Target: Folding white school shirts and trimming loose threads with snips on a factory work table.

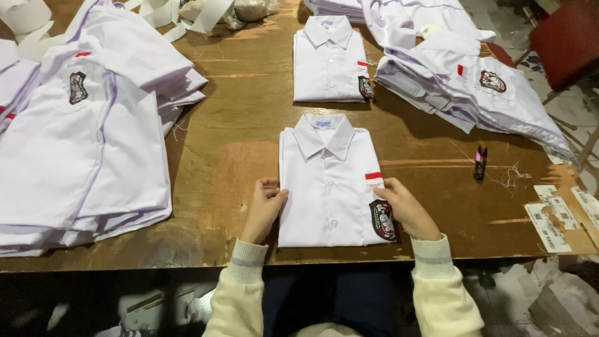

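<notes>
Hands, left hand (264,206) and right hand (404,209), flank folded white shirt (327,187)

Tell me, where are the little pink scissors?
In the head view, the pink scissors lie on the wooden table, right of the folded shirt, below the right-hand shirt pile.

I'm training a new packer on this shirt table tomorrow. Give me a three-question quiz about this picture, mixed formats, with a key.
1. True or false: both hands, the left hand and the right hand, rest on the side edges of the nearest folded shirt.
2. Multiple choice: the small thread snips lie A) on the far folded shirt, B) on the bare wooden table right of the nearest shirt, C) in the right hand.
3. Fill in: the large unfolded stack of shirts lies on the person's ____ side.

Key: 1 true; 2 B; 3 left.
</notes>
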